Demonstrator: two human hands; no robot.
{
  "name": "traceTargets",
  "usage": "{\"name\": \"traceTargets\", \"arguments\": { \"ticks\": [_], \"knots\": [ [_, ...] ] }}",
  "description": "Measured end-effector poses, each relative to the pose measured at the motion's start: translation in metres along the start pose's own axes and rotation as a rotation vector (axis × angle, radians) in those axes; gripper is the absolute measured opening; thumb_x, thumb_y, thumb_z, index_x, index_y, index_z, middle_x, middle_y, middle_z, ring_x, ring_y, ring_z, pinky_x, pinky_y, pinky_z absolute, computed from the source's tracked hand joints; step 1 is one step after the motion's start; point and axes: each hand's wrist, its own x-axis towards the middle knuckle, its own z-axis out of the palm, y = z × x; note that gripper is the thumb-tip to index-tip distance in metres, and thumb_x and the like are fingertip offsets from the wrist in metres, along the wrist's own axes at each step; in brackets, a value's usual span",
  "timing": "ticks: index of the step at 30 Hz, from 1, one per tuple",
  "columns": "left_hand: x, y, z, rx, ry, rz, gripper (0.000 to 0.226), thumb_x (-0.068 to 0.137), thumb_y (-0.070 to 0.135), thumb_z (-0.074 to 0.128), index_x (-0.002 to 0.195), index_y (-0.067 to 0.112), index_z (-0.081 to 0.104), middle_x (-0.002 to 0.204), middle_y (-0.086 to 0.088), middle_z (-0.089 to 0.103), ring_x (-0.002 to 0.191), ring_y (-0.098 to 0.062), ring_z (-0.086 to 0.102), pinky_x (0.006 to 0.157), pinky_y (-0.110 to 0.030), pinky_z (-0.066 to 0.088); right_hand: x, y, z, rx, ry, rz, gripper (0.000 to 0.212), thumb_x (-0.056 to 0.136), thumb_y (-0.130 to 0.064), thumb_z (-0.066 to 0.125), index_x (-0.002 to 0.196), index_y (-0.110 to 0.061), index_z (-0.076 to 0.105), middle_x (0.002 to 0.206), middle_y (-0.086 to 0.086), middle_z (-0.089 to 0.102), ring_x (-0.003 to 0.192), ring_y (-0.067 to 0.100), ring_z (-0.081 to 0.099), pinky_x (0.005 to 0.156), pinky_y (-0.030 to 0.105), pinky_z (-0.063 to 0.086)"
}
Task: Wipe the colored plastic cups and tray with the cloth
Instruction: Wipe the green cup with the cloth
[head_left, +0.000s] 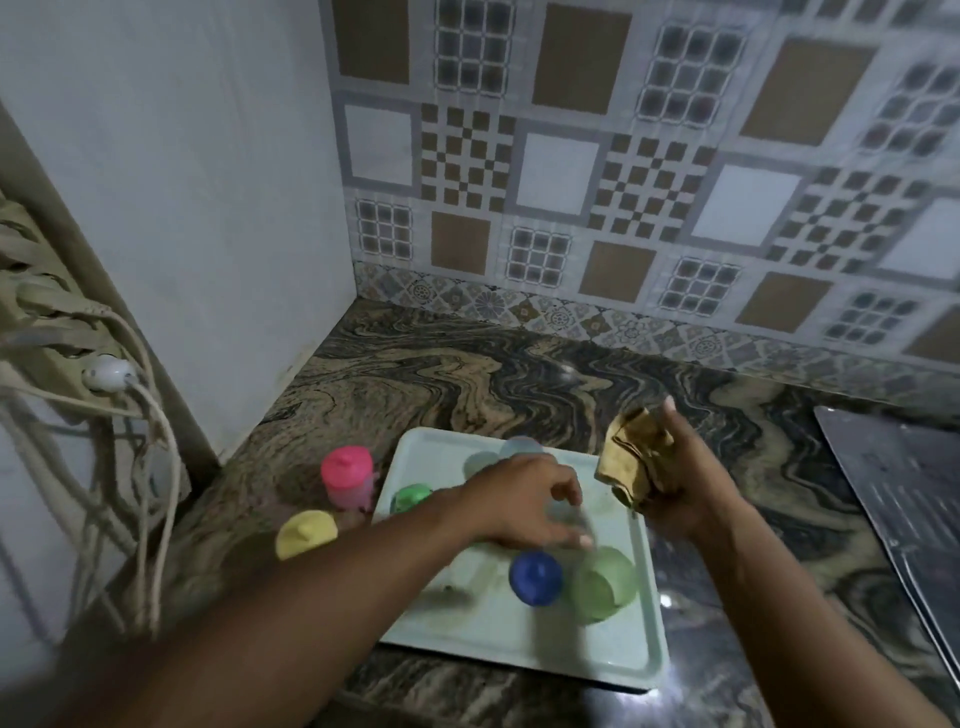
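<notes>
The right hand (675, 483) grips a crumpled tan cloth (631, 462) above the far right corner of the pale green plastic tray (519, 639) — the left hand (519, 499) (blurred) hovers, fingers loosely spread, just behind the blue plastic cup (535, 577).

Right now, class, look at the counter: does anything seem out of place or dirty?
Yes. The pink cup and yellow cup stand on the counter left of the tray, while the blue cup and green cup sit on it. The tray also shows dark smudges near its left side.
</notes>
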Motion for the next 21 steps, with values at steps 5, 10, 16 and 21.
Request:
{"name": "traceTargets", "arguments": {
  "ticks": [5, 10, 16, 21],
  "knots": [
    [0.018, 0.052, 0.053, 0.325, -0.171, 0.04, 0.06, 0.074, 0.065, 0.074, 0.118, 0.025, 0.066, 0.124, 0.002, 0.062, 0.11, -0.023, 0.058, 0.085, -0.039, 0.052, -0.011, 0.0, -0.053, -0.12, 0.139, -0.051, 0.029, 0.102, -0.018, 0.054, 0.126, -0.004, 0.063, 0.095, 0.016, 0.072, 0.071, 0.027, 0.069, 0.059, 0.035, 0.057],
    [0.02, 0.059, 0.076, 0.343, -0.171, -0.102, 0.018, 0.092, 0.033, 0.065, 0.103, 0.022, 0.073, 0.105, -0.01, 0.069, 0.092, -0.034, 0.065, 0.069, -0.033, 0.044, -0.021, 0.012, -0.073, -0.465, 0.155, -0.11, 0.022, 0.1, 0.0, 0.047, 0.104, 0.013, 0.064, 0.088, 0.039, 0.069, 0.068, 0.046, 0.068, 0.062, 0.052, 0.055],
    [0.013, 0.042, 0.077, -0.167, 0.189, -0.319, 0.011, 0.096, 0.023, 0.055, 0.088, 0.023, 0.063, 0.085, 0.001, 0.068, 0.083, -0.021, 0.066, 0.072, -0.033, 0.05, -0.026, 0.033, -0.07, -0.705, 0.331, -0.535, 0.02, 0.095, -0.008, 0.056, 0.1, -0.025, 0.064, 0.092, 0.001, 0.07, 0.086, 0.022, 0.066, 0.078, 0.054, 0.059],
    [0.012, 0.042, 0.06, -0.53, 0.428, -0.464, 0.019, 0.098, 0.017, 0.057, 0.081, 0.024, 0.063, 0.077, 0.003, 0.068, 0.072, -0.016, 0.07, 0.08, -0.042, 0.06, -0.056, 0.064, -0.044, -0.92, -0.073, -0.88, 0.027, 0.093, -0.025, 0.068, 0.114, -0.038, 0.057, 0.103, -0.022, 0.063, 0.084, 0.002, 0.06, 0.068, 0.018, 0.048]
  ]
}}
